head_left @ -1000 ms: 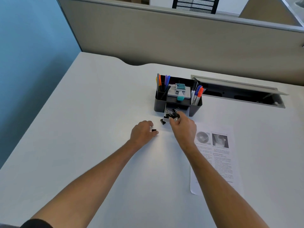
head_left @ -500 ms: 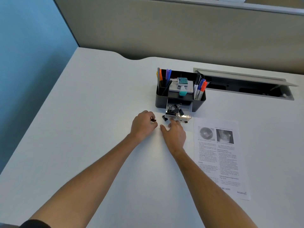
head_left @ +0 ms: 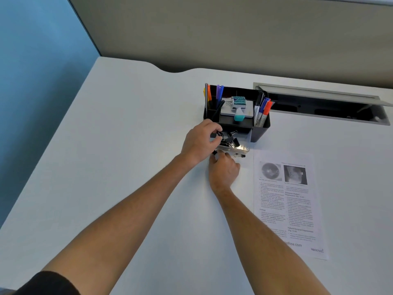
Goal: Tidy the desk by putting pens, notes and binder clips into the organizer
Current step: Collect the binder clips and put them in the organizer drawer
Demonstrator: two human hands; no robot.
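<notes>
A black plastic desk organizer [head_left: 260,133] is stood upright on the white desk. Orange, purple and blue pens [head_left: 217,95] are held upright in its left compartment, and capped markers [head_left: 262,110] lean in the right one. A grey pad of notes [head_left: 244,110] is laid flat in the middle tray (a teal-topped item rests on it). A clear drawer [head_left: 236,148] is pulled out at the front, heaped with black binder clips [head_left: 231,141]. One small black clip [head_left: 241,155] lies on the desk just before the drawer.
</notes>
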